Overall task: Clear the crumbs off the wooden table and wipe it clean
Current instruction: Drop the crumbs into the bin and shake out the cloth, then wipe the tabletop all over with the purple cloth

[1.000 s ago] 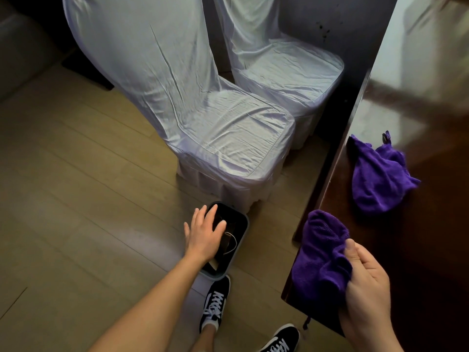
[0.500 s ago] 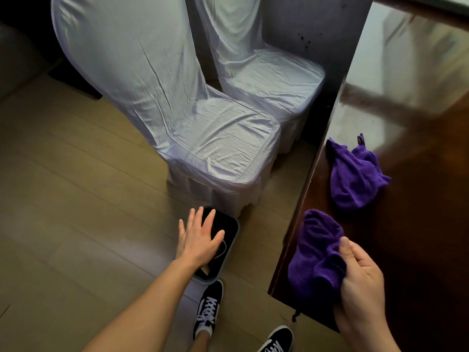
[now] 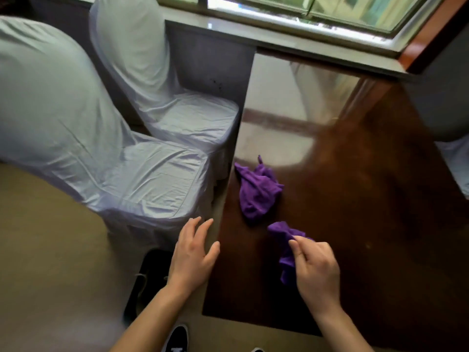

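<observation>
**One cloth in my hand, one on the counter**

My right hand (image 3: 314, 270) is over the near part of the dark brown counter (image 3: 355, 199). The thumb and the fingers are bent and pinch a purple cloth (image 3: 286, 266). The cloth is all bunched up. One end sticks out past my fingers and the other end hangs down under my hand. I cannot tell if it touches the wood.

A second purple cloth (image 3: 257, 191) lies in a heap on the counter. It is near the left edge, just past the cloth I hold, and no hand touches it.

My left hand (image 3: 193, 255) holds nothing. Its fingers are straight and spread a little. It hangs in the air just beside the left edge of the counter. Under it, a black bin (image 3: 149, 275) stands on the floor (image 3: 50, 250). My hand and arm hide part of the bin.

Two chairs in white covers stand to the left of the counter. The near chair (image 3: 152, 179) is close to the bin. The far chair (image 3: 193, 118) is by the wall. The far end of the counter shines bright under the window (image 3: 330, 8). The toe of my black shoe (image 3: 177, 337) shows at the bottom.
</observation>
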